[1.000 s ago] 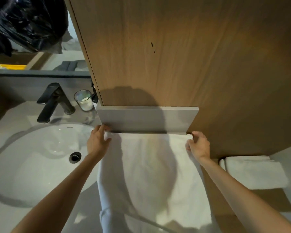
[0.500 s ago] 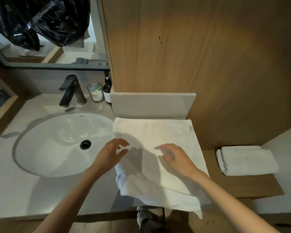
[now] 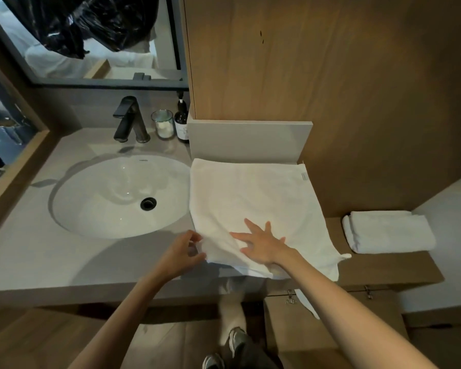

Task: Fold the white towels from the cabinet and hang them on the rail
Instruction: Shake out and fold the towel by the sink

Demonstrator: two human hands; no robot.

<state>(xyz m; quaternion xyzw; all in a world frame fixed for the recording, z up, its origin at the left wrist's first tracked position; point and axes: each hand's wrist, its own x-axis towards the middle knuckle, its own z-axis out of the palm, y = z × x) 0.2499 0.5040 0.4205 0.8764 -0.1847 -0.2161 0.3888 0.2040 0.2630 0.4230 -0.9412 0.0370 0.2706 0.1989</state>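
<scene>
A white towel (image 3: 253, 201) lies spread on the grey counter (image 3: 37, 251) to the right of the sink, its far edge against a low grey upstand. My right hand (image 3: 264, 243) presses flat on the towel's near part with fingers spread. My left hand (image 3: 181, 251) pinches the towel's near-left corner at the counter's front. The towel's front edge droops over the counter edge. A second white towel (image 3: 389, 231), folded, rests on the wooden ledge at the right. No rail is visible.
A round white sink (image 3: 112, 198) fills the counter's left half, with a black tap (image 3: 129, 119), a glass jar (image 3: 163, 123) and a dark bottle (image 3: 181, 121) behind it. A wooden cabinet wall (image 3: 330, 75) rises behind the towel. My shoes show below.
Both hands left the towel's far corners and slid toward me over it. My left hand now takes the near-left corner and my right lies flat on the near part.
</scene>
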